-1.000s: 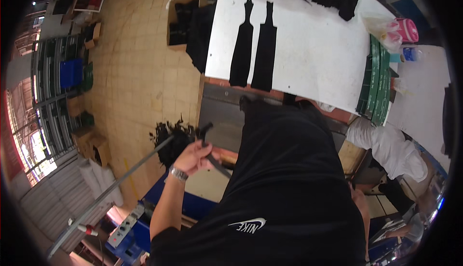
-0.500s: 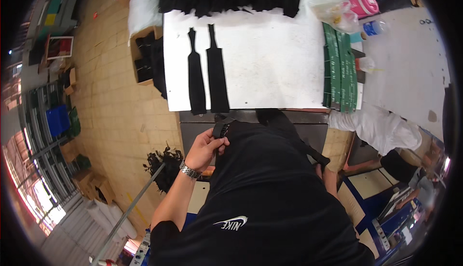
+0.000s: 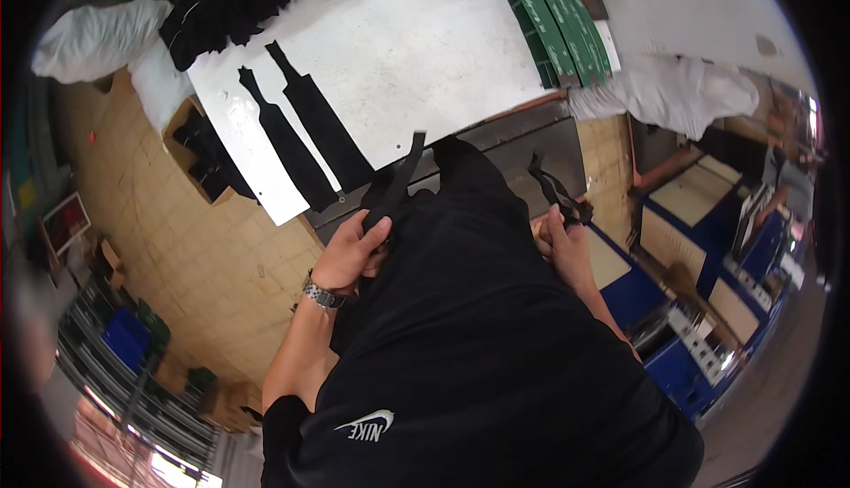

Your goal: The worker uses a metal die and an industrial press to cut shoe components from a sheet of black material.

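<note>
While closed, each hand (image 3: 354,249) grips black strips (image 3: 398,178)

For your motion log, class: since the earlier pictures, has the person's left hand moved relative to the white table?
Yes. The left hand has come up from beside the body to just below the white table edge, gripping a black strip.

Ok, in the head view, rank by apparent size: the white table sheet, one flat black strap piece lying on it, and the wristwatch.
1. White table sheet, by far the largest.
2. Flat black strap piece.
3. Wristwatch, smallest, although it sits nearer the camera.
</note>
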Motion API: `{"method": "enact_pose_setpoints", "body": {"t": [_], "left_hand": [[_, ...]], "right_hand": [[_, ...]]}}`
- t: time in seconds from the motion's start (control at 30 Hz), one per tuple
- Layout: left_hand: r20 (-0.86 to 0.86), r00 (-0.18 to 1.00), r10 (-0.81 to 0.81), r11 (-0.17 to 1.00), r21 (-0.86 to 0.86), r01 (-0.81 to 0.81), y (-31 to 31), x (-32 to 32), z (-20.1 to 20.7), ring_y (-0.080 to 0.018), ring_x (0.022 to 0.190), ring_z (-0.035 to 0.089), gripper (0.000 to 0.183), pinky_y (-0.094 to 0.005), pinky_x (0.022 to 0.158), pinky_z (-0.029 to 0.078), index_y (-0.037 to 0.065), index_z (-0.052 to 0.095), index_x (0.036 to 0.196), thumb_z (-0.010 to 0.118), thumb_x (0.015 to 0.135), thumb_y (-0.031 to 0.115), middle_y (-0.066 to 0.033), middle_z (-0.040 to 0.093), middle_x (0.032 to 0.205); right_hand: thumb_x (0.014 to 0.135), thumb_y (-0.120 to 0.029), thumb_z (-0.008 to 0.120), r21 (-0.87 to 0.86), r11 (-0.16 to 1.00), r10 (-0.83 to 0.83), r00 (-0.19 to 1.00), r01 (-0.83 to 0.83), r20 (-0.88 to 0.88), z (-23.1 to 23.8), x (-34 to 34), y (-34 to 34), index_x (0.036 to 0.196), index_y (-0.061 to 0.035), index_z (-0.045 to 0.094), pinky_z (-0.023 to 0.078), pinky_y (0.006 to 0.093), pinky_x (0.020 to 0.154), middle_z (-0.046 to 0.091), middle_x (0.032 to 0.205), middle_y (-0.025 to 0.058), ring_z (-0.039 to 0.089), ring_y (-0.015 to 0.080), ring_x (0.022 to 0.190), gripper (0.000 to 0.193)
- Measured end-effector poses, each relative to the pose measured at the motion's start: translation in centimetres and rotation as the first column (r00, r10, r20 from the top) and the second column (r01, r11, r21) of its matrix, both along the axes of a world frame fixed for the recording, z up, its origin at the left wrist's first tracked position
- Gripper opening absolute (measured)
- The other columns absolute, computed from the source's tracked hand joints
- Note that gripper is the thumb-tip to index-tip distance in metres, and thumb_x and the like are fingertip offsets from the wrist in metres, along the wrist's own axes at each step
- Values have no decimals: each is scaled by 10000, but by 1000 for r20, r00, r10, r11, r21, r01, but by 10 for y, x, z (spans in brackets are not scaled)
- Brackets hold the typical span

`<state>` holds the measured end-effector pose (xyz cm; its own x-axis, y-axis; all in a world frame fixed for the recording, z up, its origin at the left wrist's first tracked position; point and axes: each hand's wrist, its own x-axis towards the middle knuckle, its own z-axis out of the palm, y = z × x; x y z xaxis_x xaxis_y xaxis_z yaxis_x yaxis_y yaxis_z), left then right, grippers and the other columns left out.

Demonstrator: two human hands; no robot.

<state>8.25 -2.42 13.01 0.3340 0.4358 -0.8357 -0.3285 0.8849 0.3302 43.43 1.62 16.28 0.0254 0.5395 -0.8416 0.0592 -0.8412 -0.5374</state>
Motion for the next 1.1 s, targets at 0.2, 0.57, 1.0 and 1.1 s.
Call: {"method": "enact_pose_setpoints", "body": {"t": [0.2,0.57,1.0,1.1], "left_hand": [[289,955,65,983,-181,-12,-26,-32,-1,-41,497,290,156,-212,446,190,100,580,1075,564,1038,251,9,464,706],[385,895,-226,974,89,208,-31,-19,-6,-52,512,363,167,-200,471,270,120,507,1125,568,1033,246,-29,516,761],[231,696,-680,733,250,633,-30,123,11,-38,527,382,147,-184,459,286,107,518,1125,529,1046,231,-21,551,811],[214,658,-722,690,281,667,-38,162,15,-37,537,386,142,-181,468,293,105,519,1126,524,1049,224,-20,552,812]], "right_hand": [[1031,-308,580,-39,970,-242,970,242,-6,23,-53,-63,1095,-48,632,264,201,452,524,683,-23,396,23,508,272],[962,-130,667,-45,987,-163,956,157,-242,23,-72,-128,1078,-3,645,433,206,549,643,776,30,556,72,599,174],[958,-167,689,-11,960,-264,891,280,-370,22,0,-187,1079,-4,652,317,203,495,606,787,12,444,45,566,207],[954,-167,699,-31,906,-396,820,422,-412,20,34,-209,1090,-10,660,265,195,473,598,790,8,413,28,550,212]]}}
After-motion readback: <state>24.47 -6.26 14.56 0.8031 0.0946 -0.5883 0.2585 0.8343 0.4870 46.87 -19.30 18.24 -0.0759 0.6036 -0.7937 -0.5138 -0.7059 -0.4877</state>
